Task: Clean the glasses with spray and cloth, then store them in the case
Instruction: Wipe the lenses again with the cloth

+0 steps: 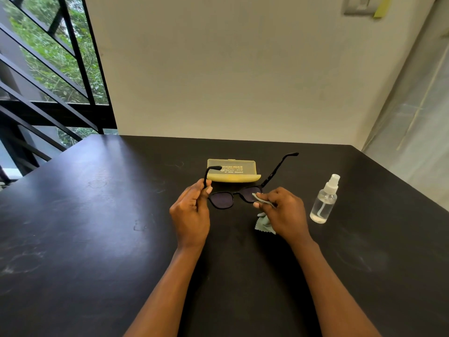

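Black-framed glasses (221, 201) with dark lenses are held above the table, temples unfolded and pointing away from me. My left hand (192, 210) grips the frame at its left hinge. My right hand (283, 211) pinches a pale green cloth (265, 223) over the right lens, and the rest of the cloth hangs down below the hand. Just behind the glasses, a yellow case (232, 171) lies open on the table. A clear spray bottle (324, 201) with a white nozzle stands upright to the right of my right hand.
The black table (97, 227) spans the view and ends at a pale wall behind the case. A window with black bars is at the far left, and the table's right edge runs close past the bottle.
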Tool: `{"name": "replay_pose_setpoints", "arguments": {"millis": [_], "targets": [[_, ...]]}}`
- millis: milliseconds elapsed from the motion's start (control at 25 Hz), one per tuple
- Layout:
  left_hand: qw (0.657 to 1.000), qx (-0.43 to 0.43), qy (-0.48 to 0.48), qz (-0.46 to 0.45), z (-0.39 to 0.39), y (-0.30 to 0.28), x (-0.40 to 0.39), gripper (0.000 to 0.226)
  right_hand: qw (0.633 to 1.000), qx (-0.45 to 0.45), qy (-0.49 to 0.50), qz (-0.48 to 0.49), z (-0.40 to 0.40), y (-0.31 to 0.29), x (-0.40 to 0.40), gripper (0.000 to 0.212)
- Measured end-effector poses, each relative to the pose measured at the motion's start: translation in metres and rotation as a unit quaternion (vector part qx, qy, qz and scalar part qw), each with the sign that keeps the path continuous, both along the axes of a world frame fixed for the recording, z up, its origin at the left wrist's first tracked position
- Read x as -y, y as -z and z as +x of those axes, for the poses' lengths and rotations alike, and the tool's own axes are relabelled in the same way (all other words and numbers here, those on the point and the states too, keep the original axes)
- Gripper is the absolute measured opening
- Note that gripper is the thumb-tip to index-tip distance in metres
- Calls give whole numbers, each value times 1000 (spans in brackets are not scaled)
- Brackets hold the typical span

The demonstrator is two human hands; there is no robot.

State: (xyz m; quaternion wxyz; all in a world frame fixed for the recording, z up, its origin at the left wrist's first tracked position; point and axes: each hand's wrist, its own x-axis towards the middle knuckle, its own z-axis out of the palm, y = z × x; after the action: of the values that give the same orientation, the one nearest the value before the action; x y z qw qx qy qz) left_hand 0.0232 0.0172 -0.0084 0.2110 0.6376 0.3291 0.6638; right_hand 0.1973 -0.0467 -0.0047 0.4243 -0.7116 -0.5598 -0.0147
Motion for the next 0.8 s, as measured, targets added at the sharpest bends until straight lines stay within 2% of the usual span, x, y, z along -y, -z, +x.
{"name": "replay_pose_setpoints", "arguments": {"millis": [80,160,200,240,360,480,600,680,800], "targets": [[1000,16,-5,-18,-1,-1,0,22,983,-180,-13,5,1,-5,0,8],[1000,14,-12,-16,-1,-1,0,23,932,-359,-39,10,2,-11,4,4],[1000,10,-16,-14,-2,-1,0,23,904,-424,-59,7,2,-15,7,1],[1000,7,-18,-13,-2,-2,0,24,883,-462,-81,-1,3,-18,9,8],[1000,10,-19,-20,-2,-2,0,26,849,-495,-175,-58,2,-22,13,35],[999,20,-22,-27,-1,-1,-1,25,850,-452,-219,-157,-2,-22,16,49],[999,23,-26,-27,-2,0,-3,25,859,-447,-193,-155,-2,-21,17,37],[998,33,-21,-39,-2,2,-4,25,865,-472,-137,-95,0,-19,15,25],[996,58,-7,-71,-1,4,-4,28,851,-522,-60,22,5,-13,10,11]]}}
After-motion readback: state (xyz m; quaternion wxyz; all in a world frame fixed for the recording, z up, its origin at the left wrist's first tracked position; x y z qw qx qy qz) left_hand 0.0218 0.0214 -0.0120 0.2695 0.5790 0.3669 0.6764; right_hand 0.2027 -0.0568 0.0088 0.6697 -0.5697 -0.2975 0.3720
